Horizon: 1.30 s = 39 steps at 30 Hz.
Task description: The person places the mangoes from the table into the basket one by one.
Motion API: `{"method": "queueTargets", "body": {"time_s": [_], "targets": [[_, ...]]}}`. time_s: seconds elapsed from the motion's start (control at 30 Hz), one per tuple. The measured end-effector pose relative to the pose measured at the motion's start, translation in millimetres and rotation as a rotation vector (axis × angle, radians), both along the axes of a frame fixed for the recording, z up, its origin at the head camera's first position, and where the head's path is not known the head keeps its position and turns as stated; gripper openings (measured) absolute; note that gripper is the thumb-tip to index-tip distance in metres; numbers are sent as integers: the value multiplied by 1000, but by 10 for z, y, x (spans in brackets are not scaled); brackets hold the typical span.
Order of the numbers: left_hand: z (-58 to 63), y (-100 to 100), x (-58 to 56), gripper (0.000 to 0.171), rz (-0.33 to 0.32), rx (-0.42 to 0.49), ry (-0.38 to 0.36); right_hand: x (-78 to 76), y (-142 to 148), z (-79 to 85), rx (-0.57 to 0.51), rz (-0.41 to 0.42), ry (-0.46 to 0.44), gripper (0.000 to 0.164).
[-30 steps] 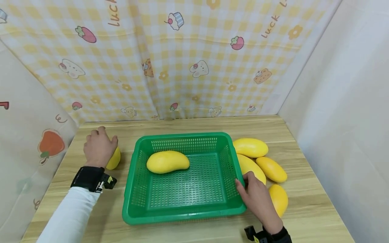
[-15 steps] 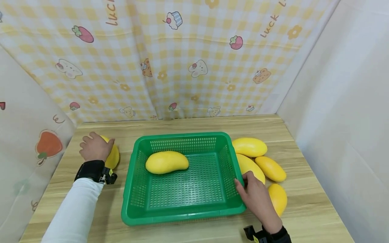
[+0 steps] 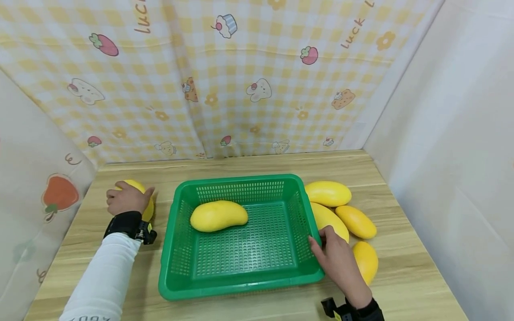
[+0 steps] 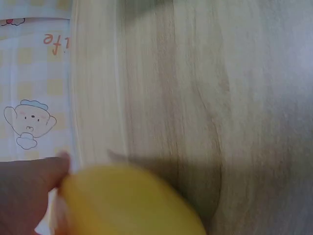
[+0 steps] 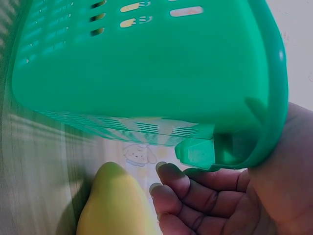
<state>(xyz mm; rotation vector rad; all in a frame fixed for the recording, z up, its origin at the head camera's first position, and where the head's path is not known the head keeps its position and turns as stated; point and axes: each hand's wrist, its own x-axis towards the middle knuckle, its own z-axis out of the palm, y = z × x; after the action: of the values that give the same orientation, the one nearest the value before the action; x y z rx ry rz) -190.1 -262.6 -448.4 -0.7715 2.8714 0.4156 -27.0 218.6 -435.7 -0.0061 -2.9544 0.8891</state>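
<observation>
At the left of the table, my left hand [image 3: 127,199] grips a yellow mango [image 3: 149,208] from above, with the palm hiding much of the fruit. The left wrist view shows that mango [image 4: 127,200] large and blurred, the thumb [image 4: 29,186] against its side. My right hand [image 3: 337,257] holds the right rim of a green plastic basket [image 3: 245,285], its thumb over the inner edge. From the right wrist, the fingers [image 5: 195,196] curl under the rim outside the basket wall [image 5: 146,73]. One mango [image 3: 218,216] lies inside the basket, towards its left.
Several mangoes lie right of the basket: one at the back [image 3: 328,193], one close against the wall [image 3: 330,220], one farther right [image 3: 356,221], one beside the right wrist [image 3: 366,262]. A checked cloth [image 3: 241,89] hangs behind the wooden table [image 3: 401,276]; white sheets close both sides.
My left hand has drawn slightly nearer and its fingers, stretched out before, now bend over the mango. The right hand stays on the basket rim. The head view has shifted slightly.
</observation>
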Motion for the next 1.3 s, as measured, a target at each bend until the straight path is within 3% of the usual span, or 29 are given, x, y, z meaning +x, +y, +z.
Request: {"method": "queueTargets", "body": {"time_s": [0.23, 0.57, 0.83, 0.97, 1.3], "targets": [[-27, -16, 2, 82, 14, 60, 28, 7, 11, -26, -7, 0, 28, 22], [-81, -114, 62, 81, -67, 69, 64, 10, 3, -47, -5, 1, 34, 21], [2, -115, 70, 82, -91, -4, 216, -1, -3, -47, 18, 4, 57, 21], [74, -130, 79, 77, -142, -34, 290, -4, -5, -52, 17, 0, 50, 21], [97, -188, 257, 81, -255, -31, 446, 6, -10, -48, 51, 14, 90, 21]]}}
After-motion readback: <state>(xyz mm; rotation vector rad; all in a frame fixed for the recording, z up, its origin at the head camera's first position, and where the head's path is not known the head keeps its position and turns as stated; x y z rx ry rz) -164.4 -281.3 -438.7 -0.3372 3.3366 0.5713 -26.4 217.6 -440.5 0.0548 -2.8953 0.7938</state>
